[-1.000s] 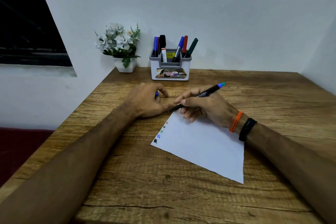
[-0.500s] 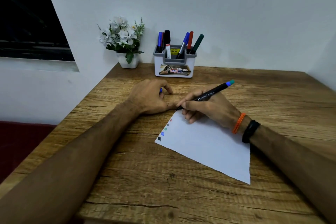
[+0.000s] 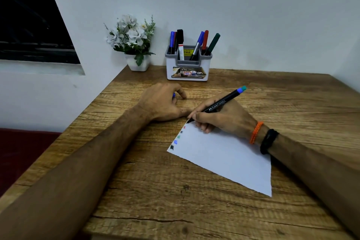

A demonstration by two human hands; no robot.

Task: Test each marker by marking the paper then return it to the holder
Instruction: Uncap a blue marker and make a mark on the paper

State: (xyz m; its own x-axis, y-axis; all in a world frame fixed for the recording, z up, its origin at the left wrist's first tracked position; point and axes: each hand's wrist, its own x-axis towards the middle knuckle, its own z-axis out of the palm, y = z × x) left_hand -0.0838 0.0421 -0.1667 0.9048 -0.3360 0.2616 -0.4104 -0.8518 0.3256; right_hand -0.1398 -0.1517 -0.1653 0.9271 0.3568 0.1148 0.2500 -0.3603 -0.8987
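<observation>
The right hand (image 3: 220, 117) pinches a slim black marker (image 3: 218, 104) between thumb and curled fingers, its barrel printed with white lettering and ending in a blue and teal butt that tilts up and away toward the far right corner of the tabletop (image 3: 175, 191). The marker's dark tip sits at the far corner of a smooth white sheet of paper (image 3: 224, 154), which lies skewed on the tabletop, nearer its right edge, with one corner pointing at the near edge. Down the paper's left edge runs a row of small ink dabs (image 3: 178, 138): red, dark, green, blue and black. The left hand (image 3: 161, 103) rests knuckles-up on the wood just beside the paper's far corner, fingers curled around a small blue cap (image 3: 174, 95) of which only a sliver shows. At the far edge of the tabletop, against the pale wall, stands a boxy white plastic holder (image 3: 188, 66) with a grey rim and a printed label on its front; several capped markers stand leaning in it, blue, black, red and green. Left of it, at the far left corner, a small white pot of white artificial flowers (image 3: 134, 41). The tabletop is rough-grained brown wood with dark cracks and knots. An orange braided band (image 3: 255, 132) and a black band (image 3: 268, 141) circle the right wrist.
</observation>
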